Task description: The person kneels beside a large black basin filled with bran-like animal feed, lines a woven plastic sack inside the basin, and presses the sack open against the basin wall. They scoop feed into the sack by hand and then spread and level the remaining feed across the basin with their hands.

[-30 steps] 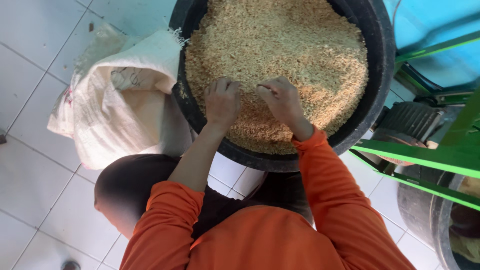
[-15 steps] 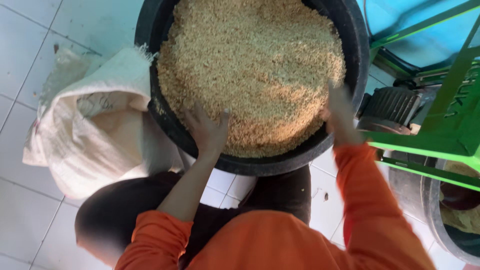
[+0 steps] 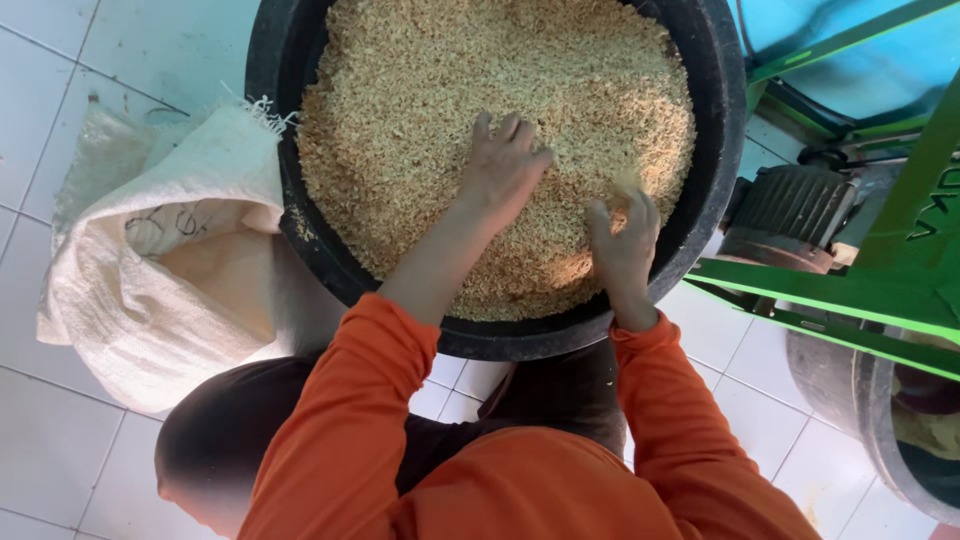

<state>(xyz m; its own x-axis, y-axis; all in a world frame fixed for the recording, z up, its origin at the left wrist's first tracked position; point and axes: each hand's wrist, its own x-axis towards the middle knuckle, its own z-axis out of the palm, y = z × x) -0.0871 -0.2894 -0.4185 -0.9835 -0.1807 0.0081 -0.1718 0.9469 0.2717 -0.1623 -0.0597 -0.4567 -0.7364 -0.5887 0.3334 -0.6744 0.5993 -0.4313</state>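
Observation:
A large round black tub (image 3: 720,120) holds a heap of pale golden grain husks (image 3: 440,110). My left hand (image 3: 503,165) lies palm down on the grain near the tub's middle, fingers spread slightly. My right hand (image 3: 625,240) is at the near right of the heap, fingers curled with some grain lifted among them. Both arms wear orange sleeves (image 3: 350,420).
A white woven sack (image 3: 150,290), open at the top, leans against the tub's left side on a white tiled floor (image 3: 60,100). A green metal frame (image 3: 830,290) with a grey motor (image 3: 790,215) stands to the right. Another dark container (image 3: 880,420) sits at the lower right.
My left hand moved from the near rim up onto the middle of the grain. My right hand came in from the right rim to the near right of the heap.

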